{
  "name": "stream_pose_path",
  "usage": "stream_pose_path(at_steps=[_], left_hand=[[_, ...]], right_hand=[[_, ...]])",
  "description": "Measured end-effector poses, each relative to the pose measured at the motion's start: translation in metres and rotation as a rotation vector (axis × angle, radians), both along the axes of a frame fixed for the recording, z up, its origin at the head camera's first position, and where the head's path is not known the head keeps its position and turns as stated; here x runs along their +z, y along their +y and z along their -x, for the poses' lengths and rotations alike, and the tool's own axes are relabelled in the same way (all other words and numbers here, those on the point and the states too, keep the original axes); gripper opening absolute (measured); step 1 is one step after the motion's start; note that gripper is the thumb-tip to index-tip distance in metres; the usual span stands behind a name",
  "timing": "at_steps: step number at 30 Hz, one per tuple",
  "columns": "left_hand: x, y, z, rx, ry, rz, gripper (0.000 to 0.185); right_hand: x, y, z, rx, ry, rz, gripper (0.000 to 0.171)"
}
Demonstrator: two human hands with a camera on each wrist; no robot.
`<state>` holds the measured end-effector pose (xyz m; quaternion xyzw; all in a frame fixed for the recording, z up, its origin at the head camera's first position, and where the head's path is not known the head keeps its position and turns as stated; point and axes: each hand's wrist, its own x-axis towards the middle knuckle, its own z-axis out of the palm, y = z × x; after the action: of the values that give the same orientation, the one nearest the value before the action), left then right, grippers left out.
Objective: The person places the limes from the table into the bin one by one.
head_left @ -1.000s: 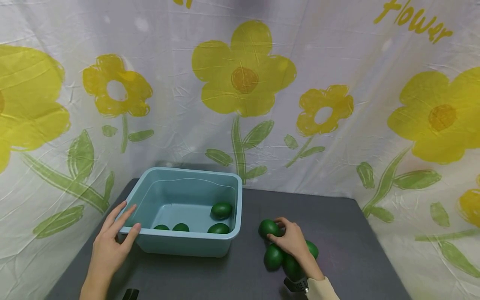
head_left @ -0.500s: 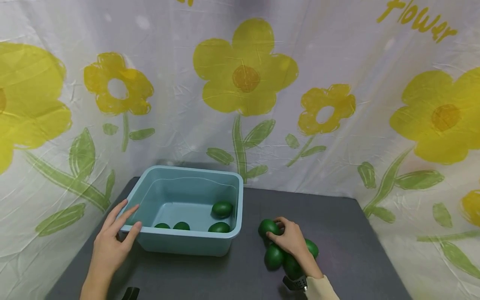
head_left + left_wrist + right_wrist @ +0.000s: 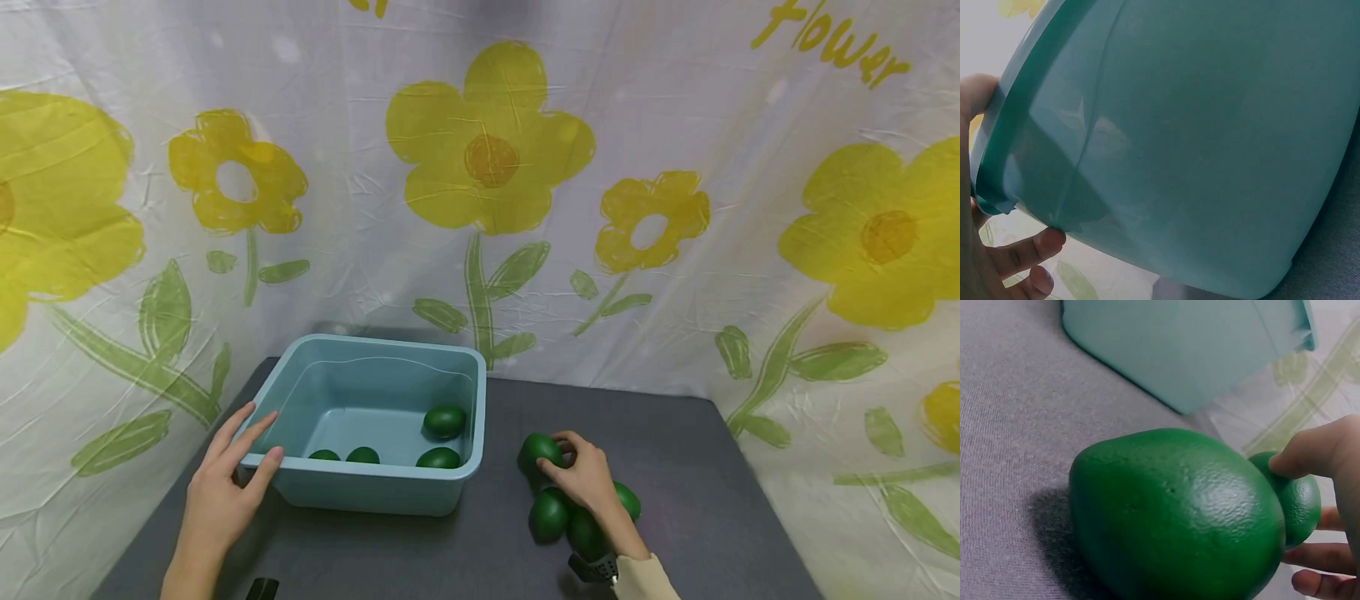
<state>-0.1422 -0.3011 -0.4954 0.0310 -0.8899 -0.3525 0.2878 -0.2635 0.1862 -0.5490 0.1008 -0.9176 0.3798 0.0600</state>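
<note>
At the bottom edge of the head view a small dark object (image 3: 262, 588) lay on the grey worktop (image 3: 675, 467), too cut off to identify. Just above it, lower left, the left hand (image 3: 225, 483) rested on the near left corner of the pale blue tub (image 3: 375, 492), fingers nearly straight along the rim and thumb against the front wall; the left wrist view showed the thumb over the rim (image 3: 997, 144) and fingertips under it. Lower right of centre, a cluster of green avocados sat on the worktop beside the tub's right wall, apart from it. The right hand (image 3: 588, 477) lay over this cluster, covering part of it, its fingers curled round the farthest avocado (image 3: 542, 450), which the right wrist view showed small behind a fingertip (image 3: 1310, 453). A nearer avocado (image 3: 549, 514) filled that view, and two more (image 3: 628, 500) lay under the wrist. Inside the tub, four avocados (image 3: 444, 420) rested on the floor, the near wall hiding the lower parts of three. Behind the worktop hung a white cloth (image 3: 675, 100) printed with yellow flowers and green leaves.
</note>
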Motion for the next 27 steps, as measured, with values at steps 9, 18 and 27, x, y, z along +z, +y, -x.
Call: stream_pose_path(at_steps=[9,18,27], left_hand=[[-0.001,0.000,0.001,0.000,0.017,-0.002,0.049],[-0.004,-0.001,0.002,-0.002,0.021,-0.004,0.050],[-0.002,0.000,0.001,-0.004,0.011,-0.006,0.050]], right_hand=[[0.006,0.000,0.004,-0.047,-0.005,0.076,0.041],[0.018,-0.002,0.004,-0.072,0.030,0.140,0.044],[0.034,-0.007,0.004,-0.105,0.004,0.256,0.044]])
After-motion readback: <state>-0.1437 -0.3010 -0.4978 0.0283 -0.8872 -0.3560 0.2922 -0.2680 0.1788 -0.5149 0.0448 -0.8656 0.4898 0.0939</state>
